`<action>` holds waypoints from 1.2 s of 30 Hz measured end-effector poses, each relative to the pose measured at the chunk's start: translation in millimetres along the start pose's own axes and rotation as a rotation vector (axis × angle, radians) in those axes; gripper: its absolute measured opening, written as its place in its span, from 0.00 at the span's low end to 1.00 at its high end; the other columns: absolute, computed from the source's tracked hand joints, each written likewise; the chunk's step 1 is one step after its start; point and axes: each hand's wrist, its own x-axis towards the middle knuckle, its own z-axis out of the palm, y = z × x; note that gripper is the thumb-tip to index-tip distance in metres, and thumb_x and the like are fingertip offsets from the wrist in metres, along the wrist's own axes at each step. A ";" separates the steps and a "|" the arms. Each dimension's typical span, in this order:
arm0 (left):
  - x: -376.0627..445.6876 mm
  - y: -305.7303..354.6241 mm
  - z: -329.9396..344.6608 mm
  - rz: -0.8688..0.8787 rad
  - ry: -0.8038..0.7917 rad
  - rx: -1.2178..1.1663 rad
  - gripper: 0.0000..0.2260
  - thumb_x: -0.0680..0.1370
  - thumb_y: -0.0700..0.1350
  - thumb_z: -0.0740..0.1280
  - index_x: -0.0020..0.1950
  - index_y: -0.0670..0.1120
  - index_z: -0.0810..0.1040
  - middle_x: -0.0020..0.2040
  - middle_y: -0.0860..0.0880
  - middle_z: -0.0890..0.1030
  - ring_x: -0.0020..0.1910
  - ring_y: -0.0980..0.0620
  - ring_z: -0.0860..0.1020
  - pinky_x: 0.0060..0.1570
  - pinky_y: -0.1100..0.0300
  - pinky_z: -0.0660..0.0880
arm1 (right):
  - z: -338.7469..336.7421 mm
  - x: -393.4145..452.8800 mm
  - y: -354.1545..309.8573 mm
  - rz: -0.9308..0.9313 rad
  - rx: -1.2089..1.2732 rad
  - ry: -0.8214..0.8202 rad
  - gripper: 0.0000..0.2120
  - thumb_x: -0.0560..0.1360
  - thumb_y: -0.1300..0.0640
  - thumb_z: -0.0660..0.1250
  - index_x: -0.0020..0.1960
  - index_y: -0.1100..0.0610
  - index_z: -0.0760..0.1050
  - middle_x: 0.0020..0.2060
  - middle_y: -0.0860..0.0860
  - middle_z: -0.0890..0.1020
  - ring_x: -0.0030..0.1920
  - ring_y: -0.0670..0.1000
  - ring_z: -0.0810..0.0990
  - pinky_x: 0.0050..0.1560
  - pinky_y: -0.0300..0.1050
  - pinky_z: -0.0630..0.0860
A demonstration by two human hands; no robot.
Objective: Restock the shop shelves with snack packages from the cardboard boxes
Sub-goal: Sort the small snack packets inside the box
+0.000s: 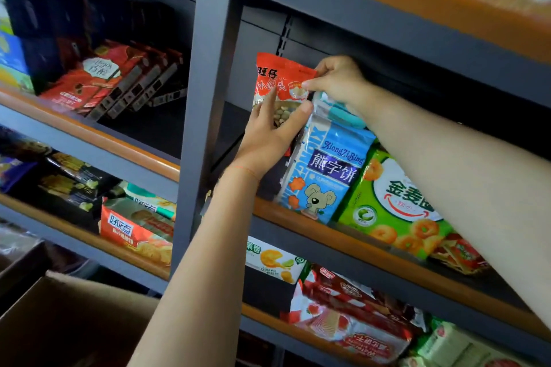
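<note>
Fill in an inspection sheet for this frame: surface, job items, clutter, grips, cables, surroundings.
Surface: shelf with orange front edge, dark gap at its left end.
Job's things: red snack bag held upright in that gap, beside the blue biscuit bag; cardboard box open, lower left.
Clutter: nothing seen.
Grips: left hand grips the red bag's lower part; right hand pinches its top corner.
Cables: nothing seen.
Surroundings: green ring-snack bag; stocked shelves above, below and left.

Open shelf floor sits left of the red snack bag (280, 80), up to the grey upright post (208, 92). On its right the blue bear-biscuit bag (328, 170) and green ring-snack bag (390, 205) pack the shelf tight. Shelf above (387, 24) caps headroom.
</note>
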 end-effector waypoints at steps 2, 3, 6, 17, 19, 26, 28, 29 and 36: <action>3.1 -3.0 0.3 0.005 -0.025 -0.017 0.51 0.61 0.76 0.65 0.81 0.57 0.59 0.78 0.53 0.65 0.76 0.54 0.64 0.77 0.51 0.61 | -2.0 5.7 -0.1 0.032 0.002 0.017 0.15 0.71 0.63 0.76 0.36 0.52 0.71 0.33 0.46 0.76 0.31 0.42 0.72 0.26 0.29 0.68; 4.7 -5.3 0.3 -0.001 -0.039 -0.026 0.52 0.61 0.76 0.66 0.81 0.57 0.59 0.78 0.53 0.64 0.76 0.54 0.64 0.76 0.52 0.62 | -2.1 8.7 -0.1 0.047 0.006 0.026 0.15 0.70 0.63 0.77 0.37 0.52 0.71 0.33 0.46 0.76 0.32 0.42 0.73 0.29 0.30 0.69; 9.3 -11.8 -2.8 -0.035 -0.072 -0.092 0.51 0.62 0.76 0.69 0.81 0.59 0.59 0.77 0.55 0.66 0.75 0.54 0.66 0.75 0.49 0.64 | 0.9 19.4 3.4 0.108 0.031 0.057 0.13 0.69 0.61 0.78 0.40 0.53 0.73 0.36 0.48 0.79 0.34 0.44 0.76 0.37 0.37 0.73; 12.0 -21.4 -3.2 0.091 -0.212 -0.206 0.52 0.56 0.74 0.76 0.77 0.62 0.65 0.70 0.53 0.76 0.67 0.56 0.76 0.68 0.53 0.73 | 9.3 44.3 7.0 0.205 0.103 0.177 0.15 0.71 0.62 0.76 0.51 0.55 0.72 0.49 0.52 0.80 0.47 0.49 0.77 0.43 0.35 0.75; 13.0 -22.4 -2.3 0.084 -0.285 -0.170 0.53 0.53 0.75 0.77 0.76 0.63 0.66 0.70 0.54 0.76 0.67 0.54 0.76 0.68 0.50 0.74 | 11.1 47.5 7.6 0.193 0.046 0.158 0.14 0.72 0.64 0.74 0.44 0.52 0.70 0.46 0.50 0.77 0.47 0.48 0.75 0.34 0.30 0.69; 16.8 -23.2 -1.8 0.037 -0.356 -0.154 0.49 0.55 0.72 0.79 0.73 0.60 0.72 0.65 0.52 0.81 0.64 0.48 0.79 0.67 0.46 0.75 | 12.3 59.7 11.1 0.202 -0.136 0.198 0.07 0.75 0.63 0.72 0.44 0.53 0.76 0.49 0.50 0.79 0.51 0.48 0.79 0.55 0.40 0.75; 15.4 -21.9 -1.9 0.037 -0.358 -0.151 0.49 0.55 0.73 0.79 0.74 0.59 0.72 0.65 0.52 0.81 0.64 0.48 0.79 0.67 0.46 0.75 | 13.0 64.8 15.1 0.206 -0.184 0.262 0.14 0.74 0.62 0.71 0.34 0.51 0.72 0.45 0.49 0.82 0.51 0.50 0.83 0.56 0.43 0.79; 15.1 -21.5 -1.9 0.033 -0.357 -0.148 0.49 0.55 0.73 0.79 0.74 0.59 0.71 0.65 0.52 0.81 0.64 0.48 0.79 0.67 0.45 0.75 | 12.0 68.3 18.5 0.218 -0.207 0.294 0.13 0.73 0.61 0.70 0.32 0.51 0.72 0.44 0.50 0.84 0.49 0.51 0.84 0.56 0.46 0.80; 10.7 -14.3 -5.1 0.035 -0.360 -0.107 0.44 0.60 0.67 0.78 0.74 0.58 0.72 0.64 0.51 0.81 0.63 0.51 0.80 0.67 0.47 0.75 | 2.3 36.2 2.2 0.177 -0.171 0.118 0.13 0.76 0.61 0.68 0.60 0.57 0.74 0.52 0.52 0.79 0.50 0.51 0.79 0.40 0.39 0.73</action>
